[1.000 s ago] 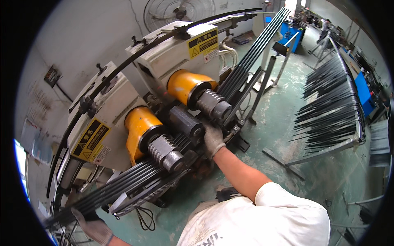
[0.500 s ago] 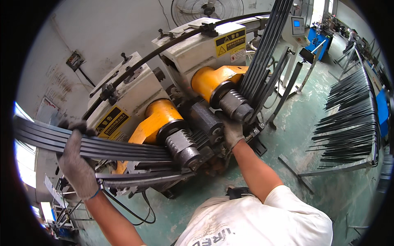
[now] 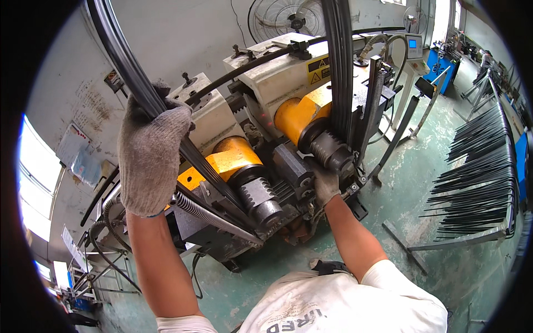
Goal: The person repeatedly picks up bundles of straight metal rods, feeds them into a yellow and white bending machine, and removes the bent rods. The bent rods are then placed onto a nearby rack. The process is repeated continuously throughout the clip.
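Note:
My left hand [image 3: 152,155], in a grey knit glove, is closed around a bundle of long dark metal bars [image 3: 125,61]. The bars slant steeply from the upper left down to the ridged left roller [image 3: 256,198] of a bending machine. My right hand [image 3: 325,186], also gloved, is against the right side of the dark central block [image 3: 292,166]; its fingers are mostly hidden behind the block. Just above it sits the ridged right roller [image 3: 332,154]. Beside that roller a second part of the bars [image 3: 340,66] rises nearly upright.
Yellow bending arms [image 3: 236,152] hold the rollers, with white machine housings [image 3: 277,61] behind. A coil spring [image 3: 205,213] lies below the left bars. At right, a rack [image 3: 461,244] carries many thin dark rods. A control panel [image 3: 413,47] and a fan [image 3: 286,22] stand farther back.
The left bars have swung up from nearly level to steep, and my left hand has risen and moved rightward with them. The right bars stand more upright. My right hand stays by the block.

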`<action>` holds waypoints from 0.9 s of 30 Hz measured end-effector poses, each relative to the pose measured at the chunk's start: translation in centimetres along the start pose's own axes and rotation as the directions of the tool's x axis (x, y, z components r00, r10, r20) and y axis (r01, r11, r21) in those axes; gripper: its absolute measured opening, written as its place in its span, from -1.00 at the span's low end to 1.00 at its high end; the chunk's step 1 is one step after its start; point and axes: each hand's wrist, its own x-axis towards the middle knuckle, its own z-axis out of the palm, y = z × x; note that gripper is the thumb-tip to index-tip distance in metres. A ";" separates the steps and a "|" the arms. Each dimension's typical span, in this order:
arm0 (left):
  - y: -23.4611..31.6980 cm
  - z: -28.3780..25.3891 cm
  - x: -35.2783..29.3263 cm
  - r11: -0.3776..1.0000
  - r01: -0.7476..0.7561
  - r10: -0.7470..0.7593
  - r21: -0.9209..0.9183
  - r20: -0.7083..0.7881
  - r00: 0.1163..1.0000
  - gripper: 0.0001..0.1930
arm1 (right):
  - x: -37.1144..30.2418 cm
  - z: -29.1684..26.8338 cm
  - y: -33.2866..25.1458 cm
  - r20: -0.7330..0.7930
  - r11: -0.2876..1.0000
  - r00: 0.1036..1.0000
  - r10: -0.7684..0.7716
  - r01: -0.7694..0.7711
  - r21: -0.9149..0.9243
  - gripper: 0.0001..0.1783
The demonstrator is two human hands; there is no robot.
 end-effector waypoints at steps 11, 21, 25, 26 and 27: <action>0.4 0.0 -0.3 0.999 0.046 -0.047 -0.010 -0.013 0.999 -0.62 | 0.6 0.1 1.3 -0.001 0.996 1.000 0.026 -0.026 0.086 -0.65; 0.0 -0.1 0.0 0.998 0.047 -0.047 -0.029 0.002 0.999 -0.59 | 0.1 0.0 0.3 -0.002 0.999 1.000 0.020 -0.020 0.025 -0.60; 0.2 0.0 0.0 0.999 0.032 -0.032 -0.020 0.017 0.999 -0.59 | 0.1 -0.1 -0.2 0.026 0.999 0.999 0.027 -0.027 0.020 -0.60; 0.0 -0.2 0.0 0.999 0.033 -0.032 -0.016 0.015 0.999 -0.59 | 0.0 -0.1 -0.3 0.029 1.000 0.999 0.026 -0.026 0.017 -0.60; 0.0 -0.2 0.1 0.999 0.033 -0.033 -0.011 0.013 0.999 -0.58 | -0.1 0.0 -0.5 0.031 1.000 0.999 0.025 -0.025 0.015 -0.60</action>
